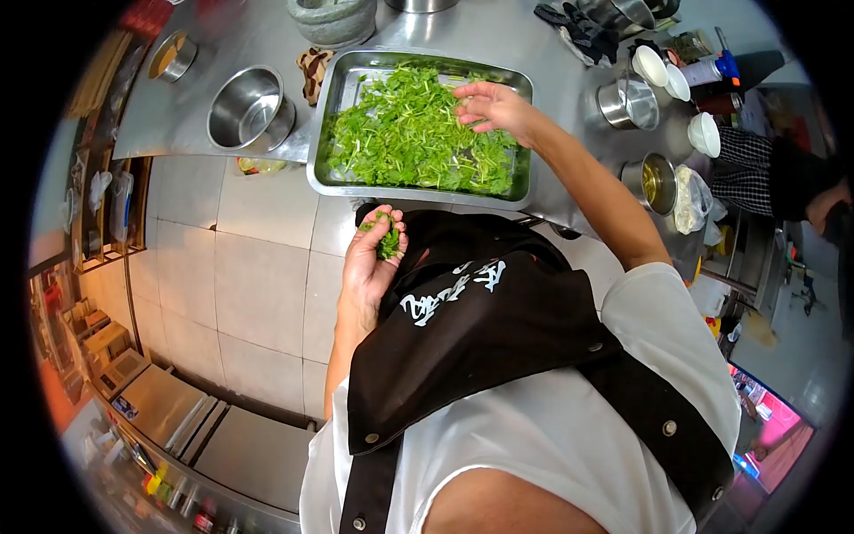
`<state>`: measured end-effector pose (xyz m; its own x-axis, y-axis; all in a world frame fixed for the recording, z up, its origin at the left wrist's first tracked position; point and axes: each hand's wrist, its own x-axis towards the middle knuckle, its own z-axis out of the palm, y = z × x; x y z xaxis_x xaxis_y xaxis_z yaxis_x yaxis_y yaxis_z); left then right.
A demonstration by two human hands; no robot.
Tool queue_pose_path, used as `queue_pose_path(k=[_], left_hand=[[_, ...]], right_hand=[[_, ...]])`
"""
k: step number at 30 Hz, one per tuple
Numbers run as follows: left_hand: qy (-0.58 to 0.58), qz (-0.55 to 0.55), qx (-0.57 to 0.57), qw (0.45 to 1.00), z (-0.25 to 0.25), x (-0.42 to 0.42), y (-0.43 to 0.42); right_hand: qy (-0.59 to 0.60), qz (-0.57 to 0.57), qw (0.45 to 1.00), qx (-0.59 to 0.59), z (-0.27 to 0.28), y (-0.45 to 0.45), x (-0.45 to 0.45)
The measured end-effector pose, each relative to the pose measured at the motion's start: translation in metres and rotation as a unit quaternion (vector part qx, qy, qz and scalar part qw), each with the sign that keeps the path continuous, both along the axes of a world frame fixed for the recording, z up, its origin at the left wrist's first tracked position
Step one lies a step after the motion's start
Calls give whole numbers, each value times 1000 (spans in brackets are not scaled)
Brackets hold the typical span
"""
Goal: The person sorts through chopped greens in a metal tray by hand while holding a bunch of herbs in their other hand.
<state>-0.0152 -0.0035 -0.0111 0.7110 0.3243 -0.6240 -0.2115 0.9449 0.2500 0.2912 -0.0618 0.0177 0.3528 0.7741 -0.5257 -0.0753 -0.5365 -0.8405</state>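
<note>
A large rectangular metal tray (418, 193) is heaped with chopped leafy greens, which look like cilantro (400, 133). Over the right part of the heap is my right hand (494, 109), its fingers stretched out and apart, with nothing visible held. The fingertips are at the leaves; whether they touch them I cannot tell. My left hand (363, 254) is in front of the tray, near my dark apron (480, 311). Its fingers are curled around a small bunch of the same greens (384, 238).
On the steel table stand a metal pot (252, 109), a small metal bowl (173, 56) and a stone mortar (331, 20). A patterned cloth (313, 74) lies left of the tray. Rightward are metal pots (628, 104), white bowls (649, 66) and another person's checked clothing (743, 169).
</note>
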Motion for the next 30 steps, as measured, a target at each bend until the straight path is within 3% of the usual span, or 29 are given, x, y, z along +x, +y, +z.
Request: queue_pose_path(k=[3, 6, 9, 10, 13, 19, 20, 21, 23, 24, 26, 28, 30], left_hand=[[5, -1, 0, 1000, 2, 1, 1], [0, -9, 9, 1000, 2, 3, 2], [-3, -13, 10, 1000, 2, 6, 2], [-5, -15, 8, 1000, 2, 5, 3], [-4, -16, 8, 1000, 1, 4, 4], [4, -16, 3, 1000, 3, 5, 1], [6, -17, 3, 1000, 3, 6, 1], [4, -16, 4, 1000, 2, 6, 2], [0, -12, 6, 1000, 2, 4, 2], [1, -9, 8, 1000, 2, 4, 3], [2, -3, 9, 1000, 0, 2, 4], [0, -6, 10, 1000, 0, 3, 2], [1, -6, 7, 1000, 2, 5, 2]], right_hand=[[-82, 35, 996, -27, -6, -7, -1], [55, 52, 997, 11, 4, -10, -12], [35, -61, 988, 141, 7, -6, 0], [-21, -68, 989, 127, 9, -4, 8], [-19, -36, 998, 44, 14, -10, 15], [86, 140, 986, -18, 4, -18, -12], [99, 123, 987, 8, -4, -16, -17], [-25, 98, 993, 57, -11, -12, -17], [-270, 44, 950, 152, -22, -2, -11], [-313, 43, 931, 180, -14, -1, -4], [-120, 45, 987, 100, 4, 0, 0], [48, 93, 994, 38, 9, -5, -1], [55, 132, 990, 2, 5, -8, -11]])
